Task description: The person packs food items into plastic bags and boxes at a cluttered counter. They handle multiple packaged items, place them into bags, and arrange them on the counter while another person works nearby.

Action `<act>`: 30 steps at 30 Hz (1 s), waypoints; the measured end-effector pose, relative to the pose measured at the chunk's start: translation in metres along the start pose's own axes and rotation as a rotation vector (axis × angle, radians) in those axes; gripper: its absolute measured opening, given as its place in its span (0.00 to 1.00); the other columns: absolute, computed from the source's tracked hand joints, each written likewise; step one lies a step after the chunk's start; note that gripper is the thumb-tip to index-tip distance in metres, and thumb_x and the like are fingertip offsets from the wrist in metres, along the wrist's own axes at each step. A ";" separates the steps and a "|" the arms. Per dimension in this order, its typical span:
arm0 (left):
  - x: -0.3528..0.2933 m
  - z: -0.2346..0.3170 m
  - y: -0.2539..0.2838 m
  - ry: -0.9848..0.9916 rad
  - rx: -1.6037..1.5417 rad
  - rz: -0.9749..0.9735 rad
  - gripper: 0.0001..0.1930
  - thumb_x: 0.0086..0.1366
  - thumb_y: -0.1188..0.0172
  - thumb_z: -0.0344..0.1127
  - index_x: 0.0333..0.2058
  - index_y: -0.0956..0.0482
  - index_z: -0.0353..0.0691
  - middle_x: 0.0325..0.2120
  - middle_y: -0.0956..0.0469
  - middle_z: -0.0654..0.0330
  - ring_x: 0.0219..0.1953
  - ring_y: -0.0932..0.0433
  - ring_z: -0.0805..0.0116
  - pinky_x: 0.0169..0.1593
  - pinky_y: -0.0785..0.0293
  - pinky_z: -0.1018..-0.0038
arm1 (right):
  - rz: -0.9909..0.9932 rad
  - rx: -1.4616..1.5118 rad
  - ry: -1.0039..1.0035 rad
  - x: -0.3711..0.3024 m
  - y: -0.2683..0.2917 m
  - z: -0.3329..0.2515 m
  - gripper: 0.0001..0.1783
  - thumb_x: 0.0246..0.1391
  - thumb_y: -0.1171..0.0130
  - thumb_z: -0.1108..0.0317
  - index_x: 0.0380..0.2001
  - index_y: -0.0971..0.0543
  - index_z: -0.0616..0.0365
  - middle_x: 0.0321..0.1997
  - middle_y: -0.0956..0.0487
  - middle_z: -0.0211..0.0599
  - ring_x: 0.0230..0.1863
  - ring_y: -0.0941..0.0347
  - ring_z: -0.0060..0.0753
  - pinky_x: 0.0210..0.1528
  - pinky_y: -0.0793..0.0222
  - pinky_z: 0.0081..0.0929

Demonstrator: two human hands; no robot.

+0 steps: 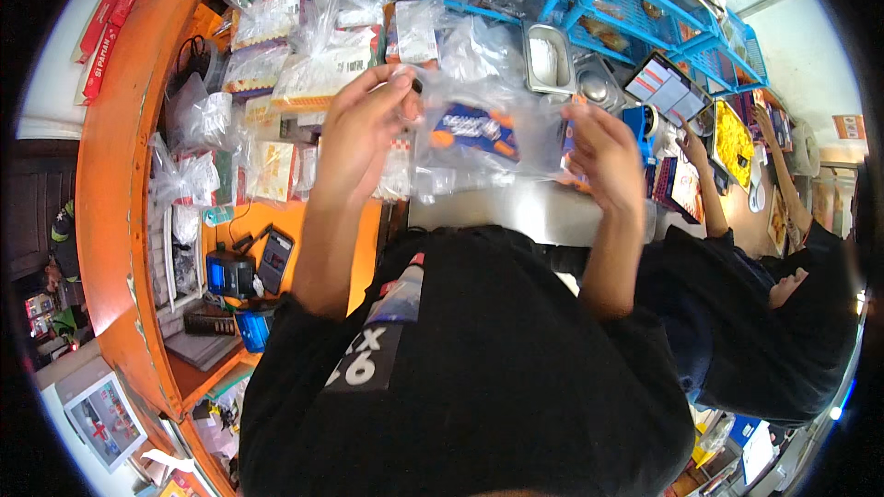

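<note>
A clear plastic bag [460, 165] with a blue and orange printed panel is stretched out in front of me, above the counter. My left hand [368, 124] pinches its left side between thumb and fingers. At the opposite side, my right hand [603, 152] is closed on the bag, slightly smeared by motion. An orange and purple edge shows beside the right fingers; what it belongs to is partly hidden. Below the bag lies a bare steel surface [525, 211].
Several bagged printed boxes [322, 69] crowd the left counter. Behind stand blue plastic racks [635, 13], a steel container [550, 57] and a tablet [665, 82]. To the right, two co-workers in black reach toward a tray of yellow food [732, 142]. A phone [274, 259] lies lower left.
</note>
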State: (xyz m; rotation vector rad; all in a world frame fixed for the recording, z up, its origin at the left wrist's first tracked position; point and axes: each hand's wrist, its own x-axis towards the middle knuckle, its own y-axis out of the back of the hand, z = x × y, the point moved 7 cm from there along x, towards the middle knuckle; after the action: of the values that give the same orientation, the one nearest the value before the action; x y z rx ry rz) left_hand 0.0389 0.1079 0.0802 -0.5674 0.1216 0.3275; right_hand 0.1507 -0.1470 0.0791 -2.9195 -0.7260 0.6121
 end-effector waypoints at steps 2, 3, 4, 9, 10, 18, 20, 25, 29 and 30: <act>-0.002 0.015 -0.005 -0.069 -0.069 0.120 0.09 0.69 0.43 0.32 0.44 0.26 0.35 0.27 0.26 0.63 0.31 0.26 0.71 0.43 0.28 0.72 | 0.086 0.023 0.075 -0.023 0.002 -0.015 0.14 0.66 0.44 0.60 0.42 0.20 0.60 0.18 0.40 0.16 0.15 0.47 0.11 0.18 0.49 0.16; 0.007 0.008 0.001 -0.021 -0.083 0.090 0.09 0.69 0.44 0.32 0.44 0.26 0.34 0.27 0.26 0.63 0.30 0.26 0.71 0.41 0.28 0.72 | 0.087 0.011 0.126 -0.018 -0.006 -0.023 0.14 0.66 0.44 0.60 0.42 0.20 0.60 0.18 0.40 0.16 0.16 0.48 0.12 0.19 0.48 0.16; 0.015 -0.009 0.012 0.028 -0.097 0.059 0.09 0.69 0.44 0.32 0.45 0.26 0.34 0.26 0.27 0.62 0.29 0.27 0.71 0.40 0.28 0.72 | 0.070 0.003 0.064 -0.009 -0.011 -0.008 0.14 0.66 0.45 0.60 0.42 0.20 0.60 0.17 0.41 0.15 0.16 0.48 0.12 0.20 0.47 0.16; 0.024 0.006 0.000 -0.057 0.115 0.172 0.17 0.68 0.43 0.32 0.51 0.36 0.35 0.28 0.23 0.57 0.24 0.25 0.67 0.31 0.27 0.72 | 0.082 0.009 0.094 -0.036 -0.005 -0.019 0.14 0.66 0.46 0.61 0.42 0.19 0.60 0.17 0.39 0.18 0.17 0.44 0.13 0.22 0.42 0.18; 0.026 -0.018 0.013 0.056 0.056 0.091 0.22 0.69 0.42 0.33 0.55 0.41 0.36 0.28 0.22 0.57 0.24 0.24 0.68 0.31 0.27 0.73 | 0.194 -0.197 0.042 -0.038 -0.009 -0.004 0.14 0.65 0.45 0.60 0.40 0.19 0.61 0.16 0.35 0.19 0.17 0.39 0.14 0.23 0.40 0.19; -0.043 -0.008 -0.147 -0.322 0.706 -0.479 0.09 0.64 0.43 0.33 0.36 0.28 0.30 0.17 0.26 0.50 0.20 0.22 0.54 0.26 0.27 0.58 | 0.091 -1.343 0.354 -0.053 0.024 -0.046 0.33 0.46 0.26 0.55 0.50 0.23 0.66 0.51 0.23 0.47 0.51 0.24 0.40 0.53 0.29 0.36; -0.083 -0.021 -0.191 -0.378 0.608 -0.723 0.22 0.58 0.42 0.31 0.48 0.36 0.28 0.17 0.25 0.45 0.19 0.21 0.45 0.22 0.28 0.52 | -0.094 -0.953 0.415 -0.032 0.043 -0.027 0.33 0.47 0.27 0.60 0.54 0.25 0.64 0.53 0.23 0.44 0.55 0.26 0.35 0.57 0.31 0.35; -0.155 0.005 -0.222 -0.484 0.399 -0.967 0.28 0.58 0.41 0.36 0.55 0.36 0.30 0.24 0.20 0.43 0.27 0.19 0.45 0.29 0.24 0.54 | -0.231 -0.628 0.278 0.132 0.191 0.052 0.31 0.50 0.30 0.63 0.57 0.26 0.63 0.48 0.22 0.40 0.51 0.25 0.31 0.52 0.30 0.30; -0.178 0.025 -0.222 -0.579 0.245 -1.051 0.23 0.66 0.47 0.39 0.54 0.37 0.31 0.21 0.20 0.49 0.20 0.21 0.48 0.21 0.28 0.55 | -0.007 -1.010 0.261 0.178 0.418 0.081 0.31 0.52 0.32 0.64 0.58 0.27 0.61 0.44 0.20 0.38 0.47 0.24 0.29 0.49 0.29 0.28; -0.181 0.033 -0.209 -0.641 0.335 -1.087 0.22 0.66 0.47 0.39 0.53 0.35 0.30 0.21 0.20 0.49 0.22 0.21 0.48 0.23 0.27 0.57 | 0.024 -1.069 0.243 0.172 0.455 0.079 0.30 0.53 0.32 0.64 0.58 0.27 0.61 0.42 0.20 0.37 0.46 0.24 0.29 0.48 0.29 0.27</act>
State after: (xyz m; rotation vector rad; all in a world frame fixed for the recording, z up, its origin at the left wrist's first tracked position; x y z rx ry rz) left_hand -0.0596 -0.0890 0.2508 -0.1164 -0.7263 -0.5733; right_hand 0.4565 -0.4728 -0.1299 -3.8055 -1.2828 -0.2637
